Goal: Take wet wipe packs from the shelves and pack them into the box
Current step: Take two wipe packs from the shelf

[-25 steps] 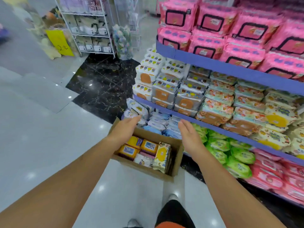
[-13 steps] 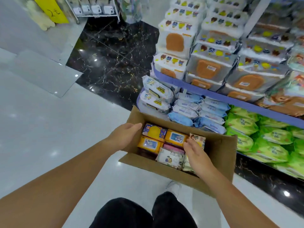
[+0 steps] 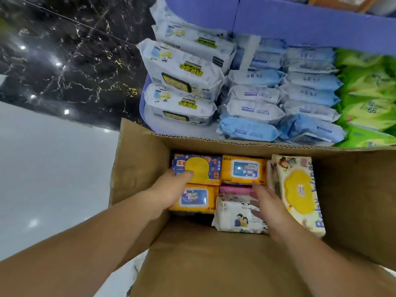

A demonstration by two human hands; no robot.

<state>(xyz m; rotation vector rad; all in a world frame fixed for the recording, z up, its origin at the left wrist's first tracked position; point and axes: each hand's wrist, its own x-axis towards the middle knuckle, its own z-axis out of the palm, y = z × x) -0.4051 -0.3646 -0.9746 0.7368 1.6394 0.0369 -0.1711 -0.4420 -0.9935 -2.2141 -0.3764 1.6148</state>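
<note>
two open hands pressing wipe packs flat inside a cardboard box

a person bends over an open cardboard box (image 3: 139, 168) that sits against a low shop shelf; both forearms reach down into it. the left hand (image 3: 169, 194) lies with its fingers stretched out and holds nothing; it covers part of an orange pack (image 3: 197, 198), and a fingertip touches the yellow lid of a blue pack (image 3: 205, 166) just beyond it. the right hand (image 3: 270, 209) is flat too, fingers straight and slightly spread, resting on a white pack (image 3: 235, 219), its fingertips near a pink pack (image 3: 233, 189); it grips nothing. between the two sets of fingertips, a little further out, lies a second orange pack (image 3: 244, 169). just right of the right hand a cream pack (image 3: 297, 189) with a yellow lid stands on its edge against the others. beyond the box, past both hands, the shelf holds white packs (image 3: 180, 69), pale blue packs (image 3: 252, 108) and green packs (image 3: 368, 103), none of them touched.

i judge the hands are tidying what is already packed. the box floor nearest the person is bare, so a push toward the body could slide the white pack out of line; the cream pack, standing on edge, could topple if the right hand knocks it; a hard press on these soft packs could pop a lid open.
</note>
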